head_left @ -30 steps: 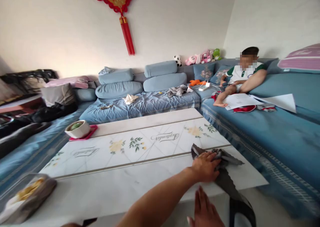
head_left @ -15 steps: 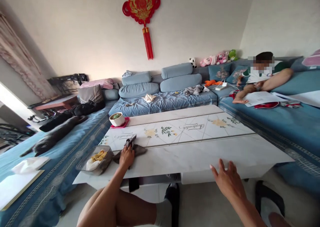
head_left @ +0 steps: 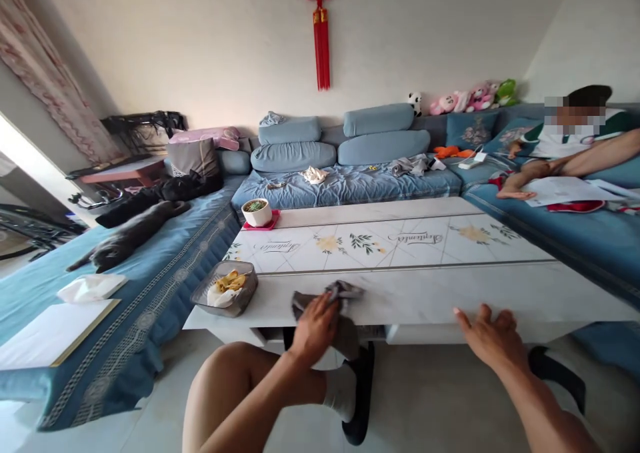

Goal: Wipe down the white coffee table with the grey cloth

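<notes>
My left hand (head_left: 316, 326) is closed over a dark grey cloth (head_left: 346, 292) at the near edge of the white coffee table (head_left: 410, 296). Part of the cloth is smeared by motion, and one end hangs below the table edge. My right hand (head_left: 490, 333) has its fingers spread, with the fingertips at the table's near edge and nothing held. To the left of the cloth stands a clear plastic box (head_left: 245, 300) with yellowish food and a white tissue in it. Behind it, a small succulent in a white pot (head_left: 257, 214) rests on a red mat (head_left: 273, 221).
A blue sofa (head_left: 210, 220) wraps around the table on its far sides. A grey cat (head_left: 135, 236) lies on the left part, near a tissue pack (head_left: 93, 286) and a white board (head_left: 55, 333). On the right, a person (head_left: 570, 140) sits beside papers (head_left: 565, 190).
My left hand has moved the cloth rightward along the table's near edge, away from the plastic box. My right hand stays at the near edge. The view has shifted left and downward.
</notes>
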A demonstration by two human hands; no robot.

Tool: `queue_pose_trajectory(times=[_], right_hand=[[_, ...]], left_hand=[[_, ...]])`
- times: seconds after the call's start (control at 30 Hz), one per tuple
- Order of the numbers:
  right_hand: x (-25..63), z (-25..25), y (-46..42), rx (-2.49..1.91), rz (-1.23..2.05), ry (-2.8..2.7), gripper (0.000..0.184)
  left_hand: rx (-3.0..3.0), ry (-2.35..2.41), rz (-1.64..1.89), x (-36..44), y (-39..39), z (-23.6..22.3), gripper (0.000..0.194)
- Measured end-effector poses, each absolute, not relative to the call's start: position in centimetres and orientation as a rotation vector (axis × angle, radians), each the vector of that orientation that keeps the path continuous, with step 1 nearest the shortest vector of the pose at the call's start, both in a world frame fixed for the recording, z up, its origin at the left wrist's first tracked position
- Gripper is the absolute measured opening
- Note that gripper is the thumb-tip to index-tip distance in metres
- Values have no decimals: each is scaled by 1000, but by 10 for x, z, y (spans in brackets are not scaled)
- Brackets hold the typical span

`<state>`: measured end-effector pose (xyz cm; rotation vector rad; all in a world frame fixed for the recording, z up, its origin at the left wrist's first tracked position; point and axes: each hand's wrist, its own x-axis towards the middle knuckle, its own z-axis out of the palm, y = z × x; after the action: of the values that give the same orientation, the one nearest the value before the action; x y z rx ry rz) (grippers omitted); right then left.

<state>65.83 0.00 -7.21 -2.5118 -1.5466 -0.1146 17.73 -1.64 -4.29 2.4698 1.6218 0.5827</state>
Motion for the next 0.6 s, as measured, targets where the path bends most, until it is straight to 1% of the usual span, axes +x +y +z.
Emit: queue_pose_trajectory(times=[0.07,0.13,0.17,0.23,0.3,0.37,0.43,0.5,0.6], right_hand=[[656,-71,-2,-2516,-118,-1572,79],[651,-67,-3,-2525,-102,-1573,77],[648,-65,-3,-2533,-81,-1564,77],[644,-58,-2,-2548,-8,-1529,77],[643,-50,1,-2557,112,-1469,80],[644,-40,5,-2566,255,-1403,84],[647,-30,9,-2584,364,-1367,91],[649,-20,13,-2601,413,-1352,94],[649,-15,17,-2627,449,-1336,89]], left_hand=[[2343,1872,577,117,-16,-35,54],[2192,2112,580,93,-9,-27,54],[2127,2196,580,98,-4,-24,54],[2064,2234,580,138,5,-21,55],[2121,2080,581,204,12,-20,54],[2243,1814,584,271,15,-19,56],[2343,1587,582,316,14,-19,58],[2418,1440,570,328,8,-21,57],[2461,1397,539,285,-4,-27,55]])
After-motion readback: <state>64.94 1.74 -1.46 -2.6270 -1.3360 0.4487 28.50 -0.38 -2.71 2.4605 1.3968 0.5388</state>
